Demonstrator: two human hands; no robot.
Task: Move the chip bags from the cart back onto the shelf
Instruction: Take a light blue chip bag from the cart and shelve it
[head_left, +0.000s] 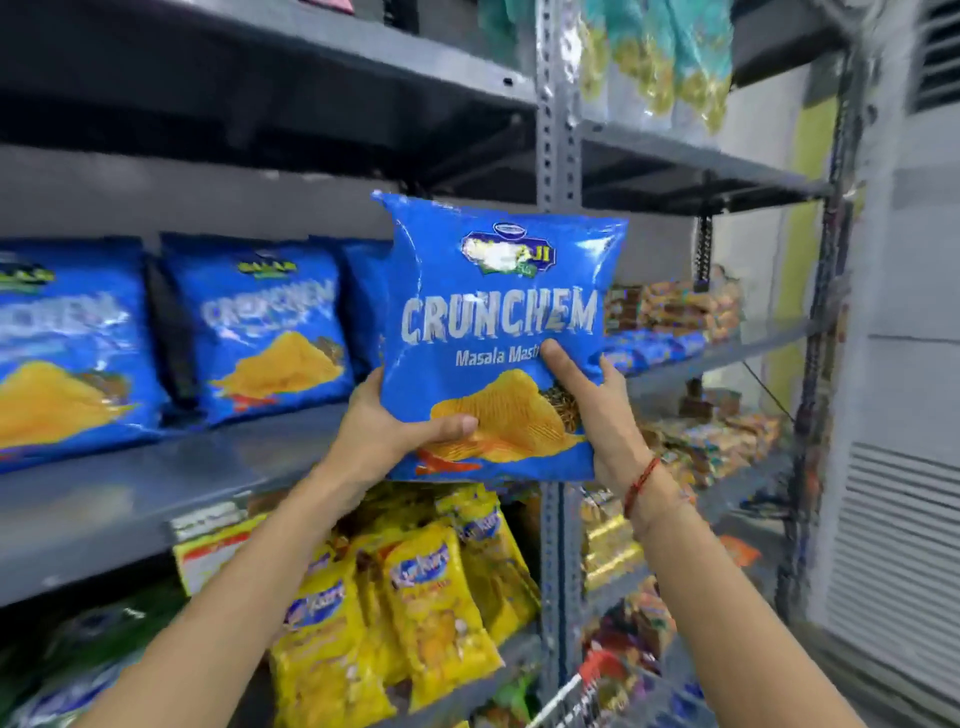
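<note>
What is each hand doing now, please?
Left hand: closed on the blue chip bag, lower left corner.
Right hand: closed on the same bag, lower right edge.

Grey metal shelving (558, 156) with perforated uprights fills the view. To the right stands a pale wall (883, 312) with louvred vents (898, 545) and a yellow-green strip (810, 208).

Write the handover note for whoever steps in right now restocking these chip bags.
Left hand: grip on the lower left corner of the blue Crunchem bag.
Right hand: grip on its lower right edge, thumb on the front.
The bag is upright, in the air in front of the middle shelf.
Done: at least two matching bags stand on that shelf.
Left: set this one beside them; cart contents not visible.
</note>
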